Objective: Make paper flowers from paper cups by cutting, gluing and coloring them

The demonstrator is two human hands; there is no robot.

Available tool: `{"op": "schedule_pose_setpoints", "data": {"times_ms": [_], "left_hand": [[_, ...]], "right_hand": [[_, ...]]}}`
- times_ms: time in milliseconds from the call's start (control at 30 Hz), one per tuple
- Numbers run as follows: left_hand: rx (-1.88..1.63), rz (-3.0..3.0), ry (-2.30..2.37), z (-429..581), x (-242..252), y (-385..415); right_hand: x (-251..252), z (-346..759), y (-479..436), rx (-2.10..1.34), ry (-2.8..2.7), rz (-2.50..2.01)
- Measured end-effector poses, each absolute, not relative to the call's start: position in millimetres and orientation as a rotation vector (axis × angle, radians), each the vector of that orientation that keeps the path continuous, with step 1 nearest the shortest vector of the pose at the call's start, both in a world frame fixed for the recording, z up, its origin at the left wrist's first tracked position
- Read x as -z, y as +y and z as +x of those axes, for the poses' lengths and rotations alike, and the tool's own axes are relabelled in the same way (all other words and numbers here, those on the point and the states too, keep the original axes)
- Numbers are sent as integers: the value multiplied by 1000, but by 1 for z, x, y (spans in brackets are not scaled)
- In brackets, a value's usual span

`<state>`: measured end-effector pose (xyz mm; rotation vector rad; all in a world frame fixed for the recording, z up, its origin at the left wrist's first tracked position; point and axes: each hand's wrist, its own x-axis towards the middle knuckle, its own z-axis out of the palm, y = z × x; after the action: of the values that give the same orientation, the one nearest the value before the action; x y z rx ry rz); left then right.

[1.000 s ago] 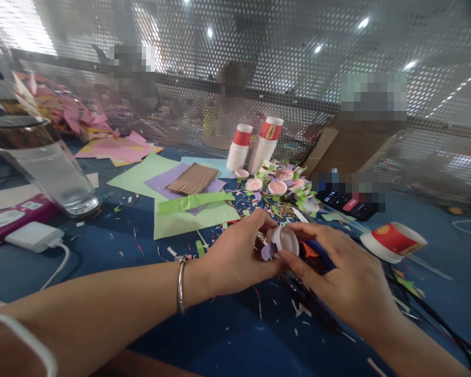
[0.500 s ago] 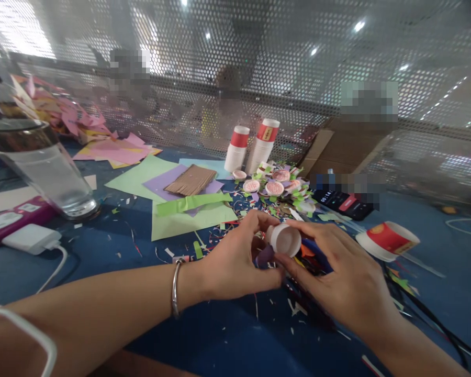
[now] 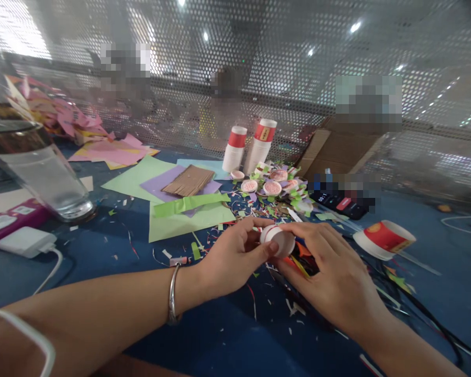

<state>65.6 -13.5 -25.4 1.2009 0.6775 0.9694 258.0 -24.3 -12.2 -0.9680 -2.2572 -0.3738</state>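
A small white cut paper cup base (image 3: 283, 244) with a thin red line round its rim is held above the blue table. My left hand (image 3: 233, 256), a silver bangle at its wrist, is closed on the left side of the cup base, thumb on its front edge. From the right, my right hand (image 3: 333, 267) pinches it with the index finger on top and the thumb below. Behind the hands lies a pile of finished pieces (image 3: 272, 188) with round printed tops and green and purple paper. Orange and yellow items under my right hand are mostly hidden.
Stacked paper cups (image 3: 235, 149) stand at the back by a perforated metal screen. Coloured paper sheets (image 3: 190, 222) and corrugated cardboard (image 3: 188, 180) lie left of centre. A glass of water (image 3: 43, 167), a white charger (image 3: 26, 242), a phone (image 3: 339, 201) and a tipped cup (image 3: 384, 240) surround the work.
The left thumb has moved up onto the front of the cup base. A purple strip seen at the left fingers before is now out of sight. The view has shifted slightly.
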Motion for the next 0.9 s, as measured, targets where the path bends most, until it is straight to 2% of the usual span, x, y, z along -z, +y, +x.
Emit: {"op": "schedule_pose_setpoints", "data": {"times_ms": [900], "left_hand": [[-1063,1071,532,65,24,-17]], "right_hand": [[9,249,-31,399,-2178,-838]]}}
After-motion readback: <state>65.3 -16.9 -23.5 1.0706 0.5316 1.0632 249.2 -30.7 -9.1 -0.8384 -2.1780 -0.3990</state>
